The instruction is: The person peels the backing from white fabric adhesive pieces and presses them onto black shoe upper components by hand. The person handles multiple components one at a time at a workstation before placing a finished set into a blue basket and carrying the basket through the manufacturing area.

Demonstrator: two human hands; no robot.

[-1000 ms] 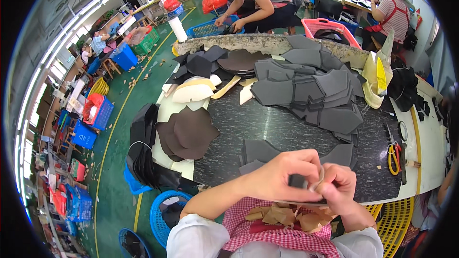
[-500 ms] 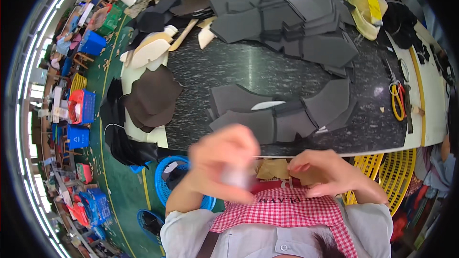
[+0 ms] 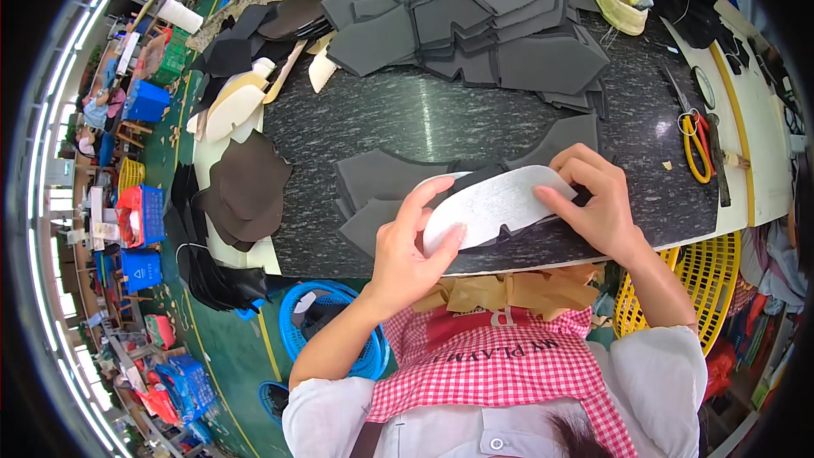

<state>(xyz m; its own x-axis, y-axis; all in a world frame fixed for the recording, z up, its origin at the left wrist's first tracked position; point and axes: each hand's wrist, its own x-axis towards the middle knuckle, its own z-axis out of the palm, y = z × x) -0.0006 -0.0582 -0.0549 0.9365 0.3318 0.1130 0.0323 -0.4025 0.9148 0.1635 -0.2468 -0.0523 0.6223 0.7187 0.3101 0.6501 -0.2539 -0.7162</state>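
The left grip (image 3: 403, 250) pinches one end of a thin, white, elongated piece with rounded ends (image 3: 496, 203), thumb laid on its upper face and fingers curled behind. The right grip (image 3: 604, 203) pinches the piece's other end the same way, so the piece is stretched out between both grips, tilted a little higher at the right. Directly beneath and just beyond the grips, flat, curved, dark grey pieces (image 3: 381, 176) lie on the dark, mottled surface (image 3: 365, 123); whether the white piece touches them cannot be told.

Farther out, straight beyond the grips, is a large overlapping heap of thick grey panels (image 3: 543, 64). To the left of the left grip is a pile of dark brown, lobed sheets (image 3: 246, 191), with pale cream, curved pieces (image 3: 236, 112) beyond it. Well to the right of the right grip lie scissors with yellow and red handles (image 3: 688, 123).

Nearer the body, just below the grips, crumpled tan scraps (image 3: 509, 293) rest against a red-and-white checked apron (image 3: 483, 373). Below and left of the left grip stands a round blue basket (image 3: 366, 363).
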